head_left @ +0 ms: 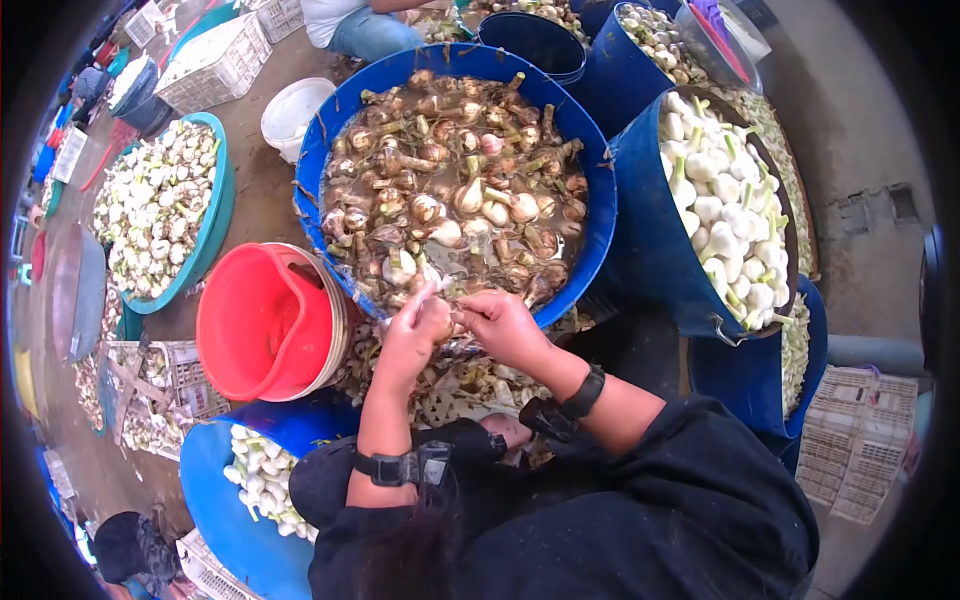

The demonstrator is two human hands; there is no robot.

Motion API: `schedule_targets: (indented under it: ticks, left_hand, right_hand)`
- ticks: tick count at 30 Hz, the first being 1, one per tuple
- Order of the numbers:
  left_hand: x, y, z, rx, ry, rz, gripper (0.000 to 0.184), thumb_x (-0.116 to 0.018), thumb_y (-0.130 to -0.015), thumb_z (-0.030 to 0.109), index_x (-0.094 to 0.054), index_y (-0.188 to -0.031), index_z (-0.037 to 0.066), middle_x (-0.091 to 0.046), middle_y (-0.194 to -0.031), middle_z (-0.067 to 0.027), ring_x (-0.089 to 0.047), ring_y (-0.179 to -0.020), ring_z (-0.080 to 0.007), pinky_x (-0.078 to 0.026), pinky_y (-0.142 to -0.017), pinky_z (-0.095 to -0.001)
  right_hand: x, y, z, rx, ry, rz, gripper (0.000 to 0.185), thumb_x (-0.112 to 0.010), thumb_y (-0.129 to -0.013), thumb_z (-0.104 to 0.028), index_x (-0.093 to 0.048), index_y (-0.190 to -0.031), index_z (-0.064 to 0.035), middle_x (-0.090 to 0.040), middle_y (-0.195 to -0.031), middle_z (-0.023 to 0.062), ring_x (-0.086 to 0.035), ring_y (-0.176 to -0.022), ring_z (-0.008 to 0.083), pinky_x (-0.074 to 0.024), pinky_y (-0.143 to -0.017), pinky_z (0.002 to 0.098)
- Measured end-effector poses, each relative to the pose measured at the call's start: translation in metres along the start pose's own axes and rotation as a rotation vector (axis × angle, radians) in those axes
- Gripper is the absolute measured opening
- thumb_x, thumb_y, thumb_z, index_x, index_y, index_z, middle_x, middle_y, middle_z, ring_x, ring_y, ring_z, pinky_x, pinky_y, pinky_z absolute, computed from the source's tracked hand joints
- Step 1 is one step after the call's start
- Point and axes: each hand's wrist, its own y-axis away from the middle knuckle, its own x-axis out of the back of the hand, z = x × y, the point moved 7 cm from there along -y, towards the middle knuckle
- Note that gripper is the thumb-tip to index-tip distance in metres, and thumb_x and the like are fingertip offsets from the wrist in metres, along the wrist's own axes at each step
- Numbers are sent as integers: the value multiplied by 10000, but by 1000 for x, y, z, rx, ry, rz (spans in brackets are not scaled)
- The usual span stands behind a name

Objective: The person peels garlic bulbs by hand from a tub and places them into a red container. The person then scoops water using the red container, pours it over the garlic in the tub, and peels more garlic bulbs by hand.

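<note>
Both my hands meet at the near rim of a blue tub (603, 215) filled with muddy water and brown, unpeeled garlic bulbs (470, 197). My left hand (422, 320) is closed round a garlic bulb, mostly hidden by the fingers, with whitish skin showing above them. Pressed close beside it, my right hand (503, 326) has thumb and forefinger pinched at the bulb's side; the exact spot they grip is hard to make out. Peel scraps (432, 385) lie heaped below my hands.
On the right a tilted blue barrel (640, 240) holds clean white garlic. To the left stand a red bucket (245, 320) and a teal basin (222, 200) of garlic. A blue container (215, 500) sits at lower left. Another person (370, 35) sits beyond the tub.
</note>
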Motion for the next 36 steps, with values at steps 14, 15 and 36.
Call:
schedule_targets:
  ticks: [14, 15, 36]
  left_hand:
    - [-40, 46, 52, -854, -867, 86, 291, -564, -724, -62, -642, -994, 14, -598, -1117, -133, -550, -1078, -289, -412, -930, -354]
    - [-33, 44, 50, -800, -711, 113, 251, -568, -744, -56, -642, -976, 8, -604, -1105, -141, -567, -1049, -279, -429, -911, -351]
    - [-45, 84, 77, -1265, -915, 343, 196, -686, -587, -34, -624, -752, 50, -569, -758, -77, -580, -749, -286, -493, -696, -383]
  right_hand:
    - [0, -1, 25, -270, -622, 14, 157, -551, -877, -141, -612, -811, -12, -596, -688, 6, -518, -567, 64, -422, -502, 221]
    - [2, 3, 18, -338, -682, 33, 136, -531, -889, -130, -598, -871, -13, -599, -733, 12, -488, -547, 52, -424, -517, 203]
    - [31, 15, -36, 72, 169, 61, 186, -614, -711, -181, -605, -687, 3, -593, -611, 131, -593, -562, 236, -462, -549, 328]
